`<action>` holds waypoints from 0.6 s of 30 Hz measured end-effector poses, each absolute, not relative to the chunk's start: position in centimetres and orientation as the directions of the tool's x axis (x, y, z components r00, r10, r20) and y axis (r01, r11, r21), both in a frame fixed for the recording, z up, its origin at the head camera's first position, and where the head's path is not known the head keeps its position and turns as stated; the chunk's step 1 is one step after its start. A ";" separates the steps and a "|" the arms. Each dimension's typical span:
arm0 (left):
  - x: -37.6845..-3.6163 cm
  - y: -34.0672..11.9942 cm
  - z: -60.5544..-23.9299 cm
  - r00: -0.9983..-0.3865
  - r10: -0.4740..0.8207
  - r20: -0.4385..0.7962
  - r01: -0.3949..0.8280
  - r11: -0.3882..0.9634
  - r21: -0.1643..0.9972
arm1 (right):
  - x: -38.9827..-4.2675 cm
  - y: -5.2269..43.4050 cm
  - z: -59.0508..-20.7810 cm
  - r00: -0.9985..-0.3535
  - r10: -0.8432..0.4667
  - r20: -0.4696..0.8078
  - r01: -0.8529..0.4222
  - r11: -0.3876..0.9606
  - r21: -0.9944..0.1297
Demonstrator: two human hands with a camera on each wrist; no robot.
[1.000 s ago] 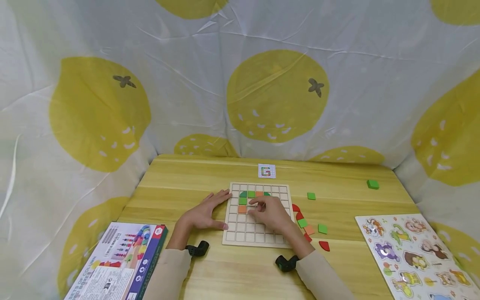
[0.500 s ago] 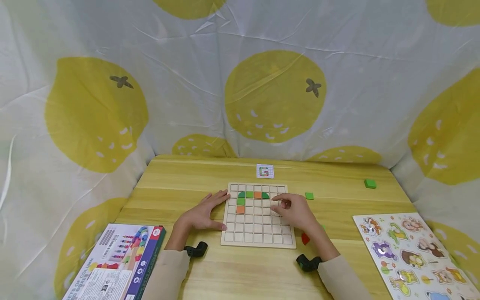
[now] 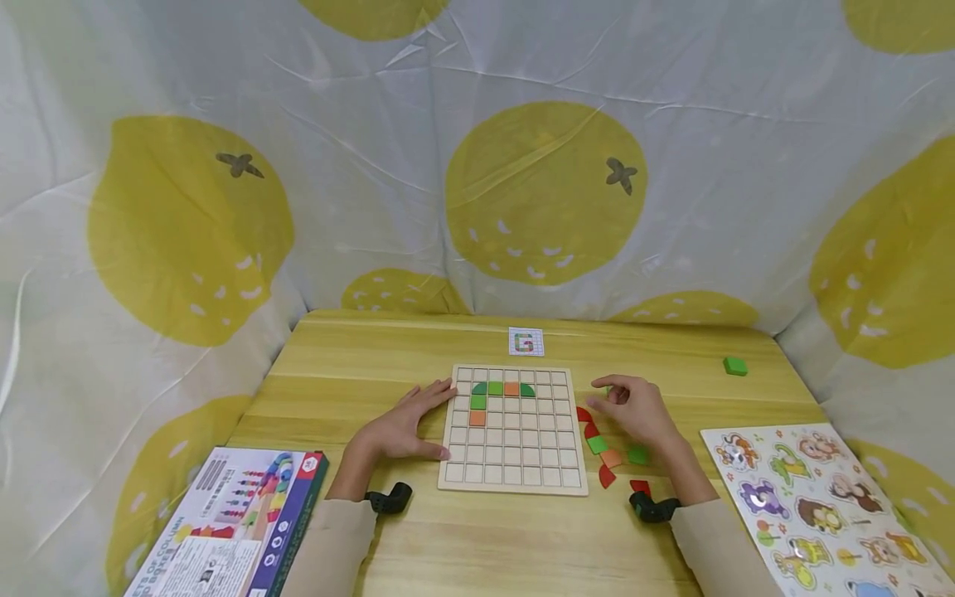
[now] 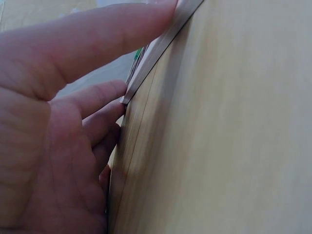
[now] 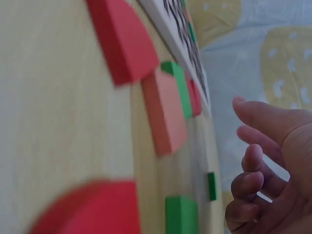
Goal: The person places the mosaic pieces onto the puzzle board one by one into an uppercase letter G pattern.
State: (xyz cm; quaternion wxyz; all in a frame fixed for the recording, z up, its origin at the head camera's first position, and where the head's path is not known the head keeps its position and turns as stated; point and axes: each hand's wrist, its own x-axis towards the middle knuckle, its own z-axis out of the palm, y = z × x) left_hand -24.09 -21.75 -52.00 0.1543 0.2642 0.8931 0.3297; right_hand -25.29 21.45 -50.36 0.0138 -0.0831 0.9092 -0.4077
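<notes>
My left hand [image 3: 403,429] rests spread at the left edge of a wooden grid board [image 3: 515,464], fingertips and thumb touching its rim, as the left wrist view also shows. On the board, green and orange tiles form a corner: a row ending in a rounded green tile [image 3: 527,390], and an orange square tile [image 3: 477,419] lowest on the left. My right hand [image 3: 642,410] is off the board's right side, above the table. In the right wrist view its thumb and loosely bent fingers hold nothing. A green square tile [image 5: 211,186] lies near it, mostly hidden in the head view.
Right of the board lie loose red, green and orange tiles [image 3: 610,458]. A small pattern card [image 3: 525,342] sits behind the board. Green tiles [image 3: 735,366] lie at the back right. An animal puzzle board [image 3: 821,497] is at the right, a toy box [image 3: 231,514] at the left.
My right hand has moved from over the board rightward, past its right edge, to the table by the loose tiles. My left hand has stayed at the board's left edge.
</notes>
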 end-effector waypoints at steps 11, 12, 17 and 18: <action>-24.1 -21.8 -52.1 -0.819 0.566 -0.096 0.365 0.643 0.673 | -26.4 23.9 -51.6 -0.991 -0.133 0.020 -0.109 0.708 -0.698; -24.1 -21.8 -52.1 -0.818 0.567 -0.096 0.367 0.643 0.672 | -26.4 24.1 -51.6 -0.992 -0.129 0.015 -0.104 0.712 -0.694; -24.1 -21.8 -52.2 -0.816 0.570 -0.099 0.368 0.643 0.671 | -26.4 25.1 -51.3 -0.993 -0.121 0.001 -0.090 0.733 -0.674; -24.1 -21.8 -52.2 -0.817 0.568 -0.098 0.367 0.644 0.672 | -26.4 25.2 -51.3 -0.992 -0.123 0.002 -0.092 0.734 -0.673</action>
